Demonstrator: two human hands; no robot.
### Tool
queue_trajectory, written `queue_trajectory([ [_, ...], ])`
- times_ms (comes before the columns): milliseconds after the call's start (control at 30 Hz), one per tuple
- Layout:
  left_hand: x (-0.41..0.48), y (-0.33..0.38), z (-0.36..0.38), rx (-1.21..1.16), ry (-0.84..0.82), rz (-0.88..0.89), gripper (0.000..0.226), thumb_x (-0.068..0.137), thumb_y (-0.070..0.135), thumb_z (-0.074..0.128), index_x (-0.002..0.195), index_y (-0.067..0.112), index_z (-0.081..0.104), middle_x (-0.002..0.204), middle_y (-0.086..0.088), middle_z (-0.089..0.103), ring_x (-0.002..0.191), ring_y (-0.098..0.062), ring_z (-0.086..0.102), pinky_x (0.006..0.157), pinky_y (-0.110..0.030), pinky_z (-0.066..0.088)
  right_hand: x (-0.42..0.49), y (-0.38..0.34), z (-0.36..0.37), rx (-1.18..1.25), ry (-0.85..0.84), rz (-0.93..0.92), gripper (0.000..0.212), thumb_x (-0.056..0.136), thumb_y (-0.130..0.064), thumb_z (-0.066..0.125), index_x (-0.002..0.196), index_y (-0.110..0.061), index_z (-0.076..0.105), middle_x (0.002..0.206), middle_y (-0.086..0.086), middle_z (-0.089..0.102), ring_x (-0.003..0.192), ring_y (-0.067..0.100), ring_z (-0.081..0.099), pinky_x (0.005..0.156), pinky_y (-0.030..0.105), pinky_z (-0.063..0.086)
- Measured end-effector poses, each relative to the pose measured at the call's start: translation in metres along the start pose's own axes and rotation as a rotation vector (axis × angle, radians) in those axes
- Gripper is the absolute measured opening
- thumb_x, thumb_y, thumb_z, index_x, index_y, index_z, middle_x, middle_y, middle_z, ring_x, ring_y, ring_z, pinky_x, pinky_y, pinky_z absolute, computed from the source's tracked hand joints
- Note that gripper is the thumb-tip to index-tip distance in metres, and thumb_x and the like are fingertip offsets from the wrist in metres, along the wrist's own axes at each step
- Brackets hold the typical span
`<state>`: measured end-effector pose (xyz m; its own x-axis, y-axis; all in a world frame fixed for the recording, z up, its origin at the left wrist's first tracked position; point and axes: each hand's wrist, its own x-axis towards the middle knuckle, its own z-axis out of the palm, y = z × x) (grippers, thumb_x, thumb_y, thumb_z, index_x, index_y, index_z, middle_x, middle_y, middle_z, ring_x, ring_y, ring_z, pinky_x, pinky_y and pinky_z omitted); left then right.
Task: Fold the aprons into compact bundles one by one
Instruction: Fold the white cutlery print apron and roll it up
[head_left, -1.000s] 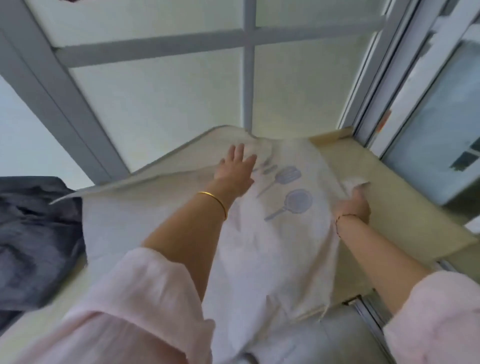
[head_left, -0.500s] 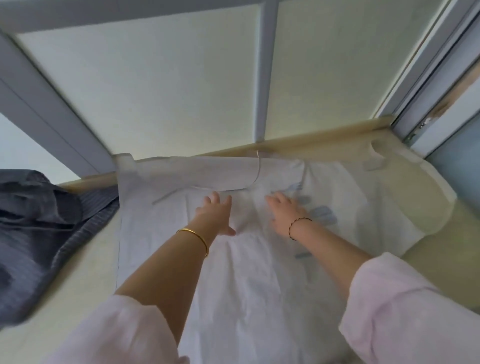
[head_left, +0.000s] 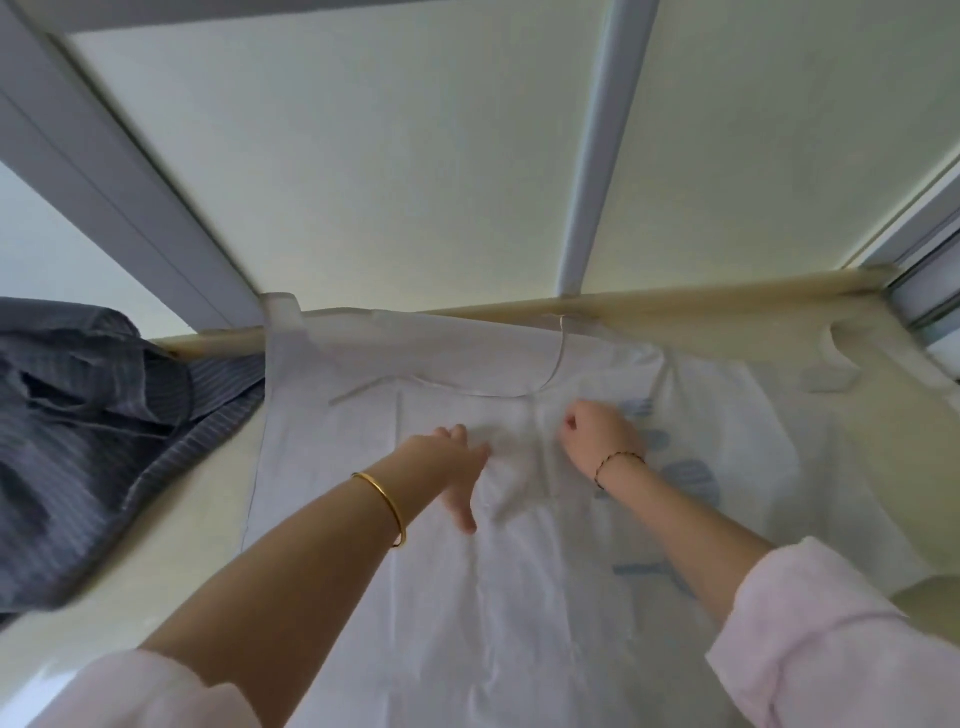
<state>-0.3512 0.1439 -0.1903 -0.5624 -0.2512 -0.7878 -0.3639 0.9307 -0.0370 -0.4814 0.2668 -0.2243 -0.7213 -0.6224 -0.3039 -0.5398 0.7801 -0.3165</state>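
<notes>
White apron is lying spread across centre frame on the counter. Left hand is pressing flat, fingers straight; right hand is curling, prob pinching cloth, can't tell for sure. Step: smoothing before 1st fold; next needs grabbing an edge. Tie is trailing upper centre and could snag. Grey striped apron is waiting at left.

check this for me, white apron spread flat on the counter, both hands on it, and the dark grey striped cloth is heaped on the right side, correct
Not quite. The head view shows the dark grey striped cloth heaped on the left side, not the right. The rest holds: the white apron lies spread on the counter, with the left hand and right hand on it.
</notes>
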Motion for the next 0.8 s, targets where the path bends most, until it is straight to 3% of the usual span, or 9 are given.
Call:
queue_trajectory([
  [100,0.01,-0.023,-0.016,-0.181,0.097,0.001,0.072,0.087,0.038,0.065,0.145,0.016,0.029,0.14,-0.011,0.034,0.121,-0.033,0.047,0.097,-0.041,0.043,0.036,-0.017,-0.003,0.648,-0.106,0.19,0.011,0.091,-0.022,0.051,0.084,-0.013,0.051,0.077,0.012,0.062,0.062,0.027,0.06,0.058,0.039,0.052],
  [200,0.022,-0.039,-0.029,-0.282,0.377,-0.08,0.044,0.091,0.02,0.058,0.13,0.007,0.042,0.129,-0.014,0.039,0.112,-0.036,0.051,0.091,-0.042,0.046,0.057,-0.032,-0.013,1.098,-0.282,0.41,0.018,0.095,-0.025,0.053,0.087,-0.01,0.049,0.065,0.009,0.055,0.04,0.015,0.051,0.039,0.022,0.045],
  [300,0.034,-0.05,-0.047,-0.383,0.675,-0.19,0.047,0.088,0.001,0.05,0.132,0.009,0.037,0.133,-0.013,0.03,0.117,-0.033,0.043,0.084,-0.04,0.044,0.074,-0.037,-0.023,1.342,-0.37,0.487,0.026,0.096,-0.024,0.053,0.073,-0.012,0.053,0.048,-0.001,0.055,0.033,0.006,0.045,0.035,0.013,0.039],
  [400,0.046,-0.065,-0.065,-0.388,0.729,-0.232,0.049,0.088,0.001,0.05,0.134,0.009,0.035,0.141,-0.012,0.025,0.122,-0.032,0.04,0.087,-0.039,0.043,0.087,-0.04,-0.033,1.678,-0.417,0.456,0.027,0.095,-0.022,0.049,0.07,-0.016,0.054,0.048,-0.003,0.057,0.04,0.007,0.049,0.041,0.013,0.041],
  [533,0.055,-0.077,-0.07,-0.291,0.61,-0.253,0.037,0.088,0.022,0.055,0.121,0.007,0.049,0.123,-0.012,0.047,0.116,-0.032,0.043,0.091,-0.038,0.041,0.104,-0.045,-0.047,2.076,-0.344,0.431,0.029,0.096,-0.021,0.042,0.068,-0.016,0.047,0.061,0.002,0.066,0.069,0.016,0.056,0.062,0.027,0.046],
  [600,0.057,-0.079,-0.068,-0.172,0.508,-0.215,0.032,0.085,0.04,0.055,0.101,0.013,0.058,0.113,-0.007,0.056,0.112,-0.029,0.043,0.092,-0.036,0.042,0.108,-0.049,-0.047,2.065,-0.312,0.392,0.028,0.098,-0.02,0.041,0.072,-0.016,0.049,0.068,0.003,0.071,0.075,0.017,0.059,0.067,0.028,0.048],
  [667,0.061,-0.079,-0.065,-0.174,0.4,-0.21,0.044,0.081,0.061,0.054,0.076,0.018,0.052,0.094,0.0,0.057,0.105,-0.024,0.043,0.086,-0.036,0.043,0.111,-0.054,-0.043,1.844,-0.295,0.344,0.025,0.099,-0.019,0.041,0.077,-0.015,0.053,0.074,0.004,0.071,0.077,0.017,0.061,0.067,0.028,0.049],
  [800,0.063,-0.069,-0.064,-0.25,0.355,-0.233,0.052,0.08,0.072,0.048,0.088,0.02,0.047,0.097,-0.001,0.058,0.105,-0.025,0.051,0.073,-0.032,0.039,0.12,-0.057,-0.029,1.222,-0.159,0.163,0.019,0.096,-0.013,0.044,0.081,-0.017,0.055,0.086,0.005,0.066,0.082,0.018,0.06,0.073,0.03,0.046],
])
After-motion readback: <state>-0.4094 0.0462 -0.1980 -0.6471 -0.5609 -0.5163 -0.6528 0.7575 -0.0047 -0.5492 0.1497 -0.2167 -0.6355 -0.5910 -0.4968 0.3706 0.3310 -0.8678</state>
